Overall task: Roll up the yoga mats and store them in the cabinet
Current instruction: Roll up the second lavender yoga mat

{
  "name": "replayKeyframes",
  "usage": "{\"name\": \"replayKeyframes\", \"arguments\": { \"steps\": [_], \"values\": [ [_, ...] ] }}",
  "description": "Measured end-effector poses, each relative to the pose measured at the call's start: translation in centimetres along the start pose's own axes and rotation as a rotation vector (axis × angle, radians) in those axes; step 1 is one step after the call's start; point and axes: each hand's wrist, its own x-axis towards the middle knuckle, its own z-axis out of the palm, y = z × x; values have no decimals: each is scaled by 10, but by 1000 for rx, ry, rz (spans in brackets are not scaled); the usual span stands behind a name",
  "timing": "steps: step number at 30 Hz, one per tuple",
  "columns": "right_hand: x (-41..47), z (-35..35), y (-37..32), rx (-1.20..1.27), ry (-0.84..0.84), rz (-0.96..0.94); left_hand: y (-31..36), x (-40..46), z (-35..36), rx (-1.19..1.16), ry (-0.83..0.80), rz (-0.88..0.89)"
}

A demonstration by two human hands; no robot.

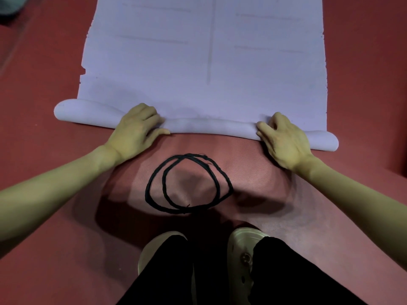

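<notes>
head view: we press the purple yoga mat roll under both hands, left hand and right hand, fingers curled over it. beyond the fingers it bulges looser at both ends, so it may telescope; the black cord lies behind them.

A black cord lies in two overlapping loops on the red floor, nearer the person than both hands and between the two forearms. Below the loops, two pale clogs stand side by side on the floor, partly covered by black trouser legs. A dark grey, blurred shape sits far beyond the left hand, at the top left corner.
</notes>
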Motion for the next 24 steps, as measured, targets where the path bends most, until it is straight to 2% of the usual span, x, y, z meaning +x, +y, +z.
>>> {"name": "replayKeyframes", "arguments": {
  "steps": [4, 9, 14, 21, 24],
  "values": [
    [1, 4, -1, -90, 84, 26, -4, 8, 1, -84, -55, -80],
    [3, 11, -5, -207, 153, 55, -16, 28, -4, -313, -162, -197],
    [4, 10, 0, -136, 117, 6, -18, 33, -5, -489, -183, -340],
    [6, 2, 1, -36, 103, -24, -29, 47, -2, -616, -266, -447],
    [3, 5, -2, -105, 142, -43, -27, 47, 0, -656, -241, -474]
  ]
}}
